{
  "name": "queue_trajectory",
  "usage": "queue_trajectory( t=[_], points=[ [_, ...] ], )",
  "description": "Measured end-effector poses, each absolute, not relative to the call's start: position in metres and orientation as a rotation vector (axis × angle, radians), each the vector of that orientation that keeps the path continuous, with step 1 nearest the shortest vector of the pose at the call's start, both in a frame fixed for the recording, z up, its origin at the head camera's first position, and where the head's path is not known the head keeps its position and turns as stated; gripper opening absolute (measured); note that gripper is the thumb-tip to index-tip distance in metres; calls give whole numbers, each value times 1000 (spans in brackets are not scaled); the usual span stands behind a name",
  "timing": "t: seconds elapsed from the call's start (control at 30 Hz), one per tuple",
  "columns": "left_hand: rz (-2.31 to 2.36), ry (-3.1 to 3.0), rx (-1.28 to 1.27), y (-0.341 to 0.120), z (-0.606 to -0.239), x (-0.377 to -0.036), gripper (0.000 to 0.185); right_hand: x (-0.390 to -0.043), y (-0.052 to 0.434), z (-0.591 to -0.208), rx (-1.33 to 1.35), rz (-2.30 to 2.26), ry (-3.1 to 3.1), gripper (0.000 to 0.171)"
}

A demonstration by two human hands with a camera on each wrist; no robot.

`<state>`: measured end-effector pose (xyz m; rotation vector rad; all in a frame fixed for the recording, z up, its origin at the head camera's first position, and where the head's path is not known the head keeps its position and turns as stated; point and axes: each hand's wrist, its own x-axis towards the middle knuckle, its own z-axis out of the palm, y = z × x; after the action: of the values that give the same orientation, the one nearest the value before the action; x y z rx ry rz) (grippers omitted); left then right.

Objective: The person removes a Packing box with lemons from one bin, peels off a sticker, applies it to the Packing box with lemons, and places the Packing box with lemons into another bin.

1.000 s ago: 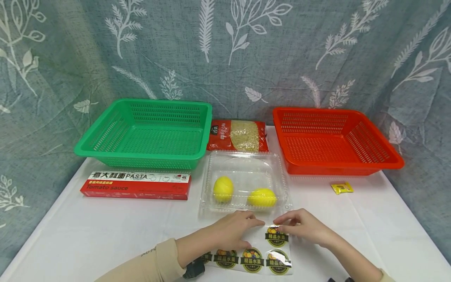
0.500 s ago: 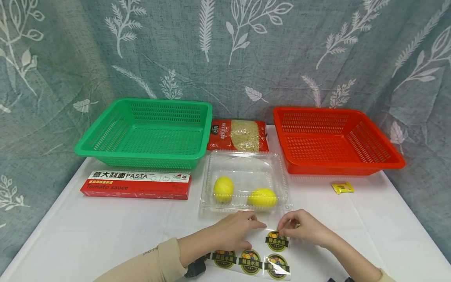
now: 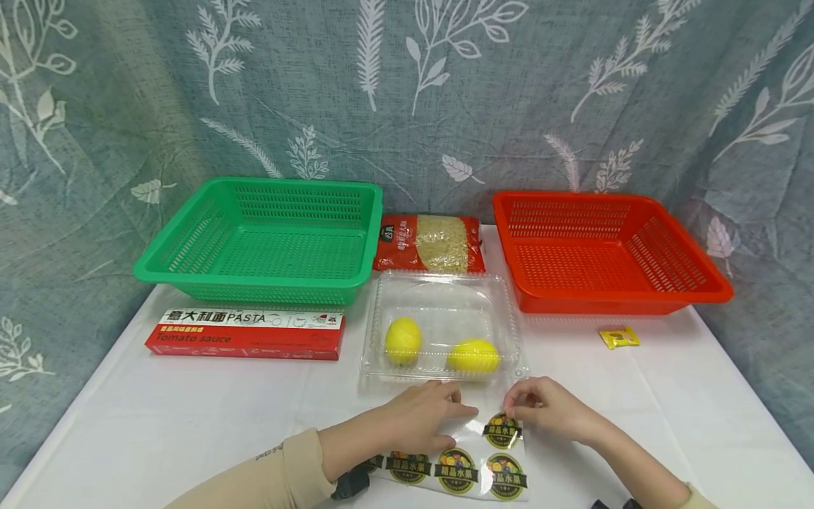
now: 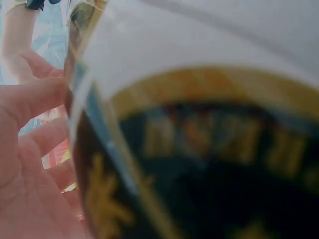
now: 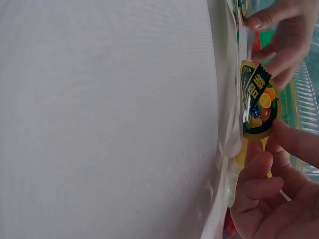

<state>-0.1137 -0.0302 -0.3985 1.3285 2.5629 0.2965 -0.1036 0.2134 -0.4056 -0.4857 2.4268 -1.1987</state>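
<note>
A sheet of round fruit-label stickers (image 3: 469,433) lies at the table's front in the head view. My left hand (image 3: 416,418) rests on it with fingers extended. At the upper right corner my right hand (image 3: 552,411) pinches the edge of one round black-and-gold sticker (image 3: 502,433) between thumb and forefinger. This sticker (image 5: 259,102) shows close in the right wrist view, its edge at the fingertips; whether it is partly off the sheet I cannot tell. Large, blurred stickers (image 4: 209,149) fill the left wrist view beside the left hand (image 4: 35,154).
Just beyond the hands stands a clear plastic box (image 3: 509,314) holding two lemons (image 3: 403,341). Farther back are a green basket (image 3: 273,291), a red basket (image 3: 610,305) and a red pasta bag (image 3: 439,244). A pasta box (image 3: 248,336) lies left, a yellow packet (image 3: 619,337) right.
My right hand's thumb and forefinger have come together on the sticker's edge, and the hand has shifted slightly right. The sheet moved slightly under the hands; my left hand stays nearly in place.
</note>
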Motion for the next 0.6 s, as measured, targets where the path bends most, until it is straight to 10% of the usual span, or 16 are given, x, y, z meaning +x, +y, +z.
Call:
queue_trajectory(
  t=[0.6],
  points=[
    [69, 2596, 1259, -23, -399, -109, 52, -105, 232, -395, -416, -1265, 2435, 9]
  ],
)
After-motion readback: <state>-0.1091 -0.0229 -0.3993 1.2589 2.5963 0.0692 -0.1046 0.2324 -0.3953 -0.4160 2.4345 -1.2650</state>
